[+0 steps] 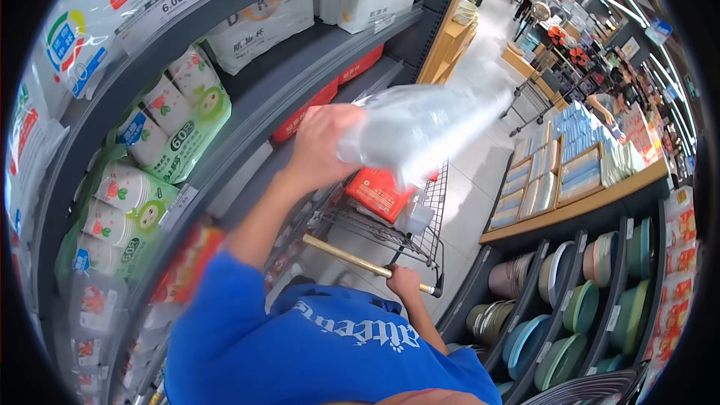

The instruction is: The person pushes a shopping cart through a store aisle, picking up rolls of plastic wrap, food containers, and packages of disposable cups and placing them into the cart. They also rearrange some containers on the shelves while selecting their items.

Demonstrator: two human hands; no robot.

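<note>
My left hand [319, 146] is raised beside the shelves, its fingers closed on the near end of a clear plastic pack [420, 131]. Motion smears the pack, so its contents cannot be made out. Lower down, my right hand [405, 283] is wrapped round the handle [349, 261] of a shopping cart [375, 234], near the handle's right end. A red package [381, 193] lies in the cart, and a clear plastic item [417, 214] sits beside it. The held pack hangs above the cart and hides part of it.
Shelves on the left hold wrapped paper cups [184, 116] and white bags [259, 26]. To the right stand racks of bowls [525, 345] below a wooden display of folded goods [570, 157]. Another cart [529, 97] and several people are farther along the aisle.
</note>
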